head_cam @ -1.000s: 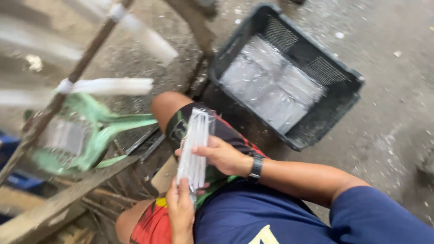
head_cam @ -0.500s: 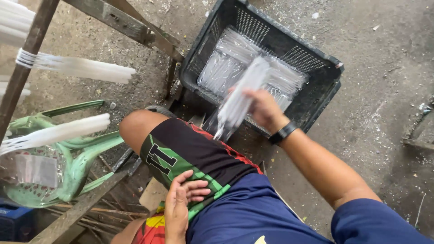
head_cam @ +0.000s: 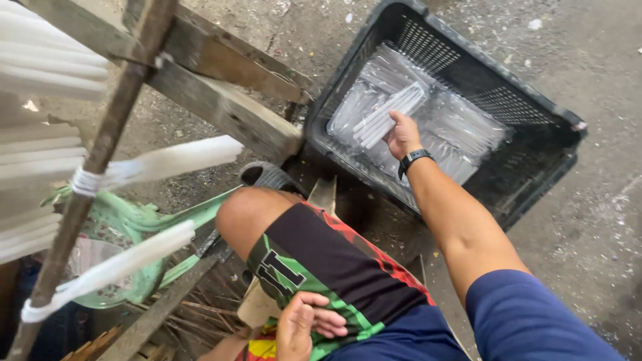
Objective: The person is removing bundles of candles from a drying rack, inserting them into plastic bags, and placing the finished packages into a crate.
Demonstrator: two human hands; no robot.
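Nearest the camera, left hand (head_cam: 301,327) rests on the thigh, fingers loosely curled, holding nothing. Farther out, right hand (head_cam: 403,136) grips a bundle of white candles (head_cam: 390,115) inside the black crate (head_cam: 535,113), above clear packets (head_cam: 461,134) lying there.

A bare concrete floor (head_cam: 588,220), grey and flecked with white specks, carries everything around you. A black plastic crate (head_cam: 535,120) sits directly on it at upper right, lined with clear plastic packs (head_cam: 468,130). Beside the crate's near corner, a rough wooden frame (head_cam: 221,100) stands on the floor. A green plastic chair (head_cam: 140,227) rests at lower left, with loose sticks (head_cam: 194,314) scattered beneath it.
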